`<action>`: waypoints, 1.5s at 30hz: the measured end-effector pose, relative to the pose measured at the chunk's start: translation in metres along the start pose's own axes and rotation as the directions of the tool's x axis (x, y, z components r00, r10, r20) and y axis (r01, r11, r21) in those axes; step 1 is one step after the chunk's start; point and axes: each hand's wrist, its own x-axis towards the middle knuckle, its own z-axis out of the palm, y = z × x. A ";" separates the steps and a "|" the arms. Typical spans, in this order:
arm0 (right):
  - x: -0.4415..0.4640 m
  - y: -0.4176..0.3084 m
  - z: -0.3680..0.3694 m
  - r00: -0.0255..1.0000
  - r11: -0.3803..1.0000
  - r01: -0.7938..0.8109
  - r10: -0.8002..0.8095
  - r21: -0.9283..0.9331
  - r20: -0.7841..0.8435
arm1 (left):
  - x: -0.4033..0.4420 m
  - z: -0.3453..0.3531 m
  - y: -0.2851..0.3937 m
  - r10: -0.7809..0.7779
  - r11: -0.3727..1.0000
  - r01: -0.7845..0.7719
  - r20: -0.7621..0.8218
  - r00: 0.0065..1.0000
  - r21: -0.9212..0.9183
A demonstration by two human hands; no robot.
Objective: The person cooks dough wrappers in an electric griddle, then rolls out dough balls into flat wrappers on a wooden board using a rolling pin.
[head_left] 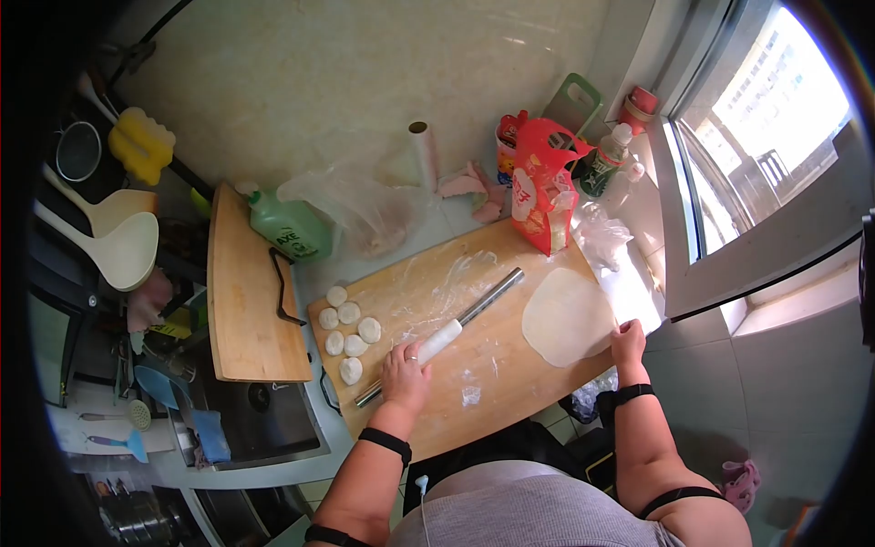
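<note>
My left hand [406, 374] closes over the lower part of a metal rolling pin [492, 295], which lies slantwise on the floured wooden board [510, 401]. A white section shows on the pin just beyond my fingers; I cannot tell whether it is dough or a sleeve. At the board's right edge, my right hand [628, 341] pinches the rim of a thin round dough wrapper [567, 317], which otherwise lies flat. Several small dough pieces [355, 345] sit together at the board's left end.
Behind the board stand a red plastic bag [544, 196], a green detergent bottle [287, 226], a clear plastic bag [365, 211] and a cardboard roll [425, 155]. A second wooden board [251, 301] leans over the sink [273, 419] at left. An open window [756, 201] is at right.
</note>
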 end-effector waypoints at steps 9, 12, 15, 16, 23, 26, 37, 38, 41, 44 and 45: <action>-0.031 0.013 -0.012 0.997 1.000 -0.013 0.010 0.028 0.078 | 0.003 0.003 -0.001 0.033 0.999 -0.033 0.006 0.999 0.011; -0.045 0.015 -0.010 0.995 0.998 0.038 -0.043 0.052 0.094 | 0.008 0.004 0.001 0.030 0.999 -0.030 0.032 0.999 0.013; -0.056 0.021 -0.011 0.998 0.999 0.042 -0.042 0.015 0.052 | 0.009 0.007 -0.002 0.049 0.999 -0.050 0.031 0.998 0.023; -0.058 0.027 -0.012 0.998 0.999 0.039 -0.040 0.014 0.051 | 0.010 0.007 -0.003 0.051 0.998 -0.052 0.033 0.998 0.021; -0.047 0.043 -0.015 0.997 0.997 0.077 -0.077 -0.032 -0.017 | 0.011 0.008 -0.005 0.055 0.998 -0.056 0.037 0.998 0.017; -0.043 0.040 -0.017 1.000 0.998 0.024 -0.023 -0.052 0.017 | 0.014 0.007 -0.004 0.067 0.997 -0.067 0.028 0.997 0.024; -0.120 -0.187 0.016 0.389 0.445 0.809 -0.895 0.385 0.216 | 0.009 0.021 -0.012 0.126 0.989 -0.131 -0.077 0.989 -0.070; -0.127 -0.199 0.031 0.233 0.319 0.838 -0.942 0.443 0.240 | 0.003 0.017 -0.014 0.148 0.984 -0.154 -0.075 0.986 -0.090; -0.153 -0.212 0.066 0.031 0.176 0.901 -0.938 0.397 0.345 | -0.018 0.010 -0.021 0.175 0.978 -0.185 -0.104 0.979 -0.094; -0.173 -0.201 0.072 0.027 0.209 0.888 -0.913 0.409 0.407 | -0.049 0.005 -0.012 0.108 0.990 -0.115 -0.087 0.990 -0.079; -0.177 -0.202 0.059 0.024 0.240 0.875 -0.889 0.420 0.457 | -0.054 -0.001 -0.005 0.116 0.990 -0.122 -0.094 0.989 -0.064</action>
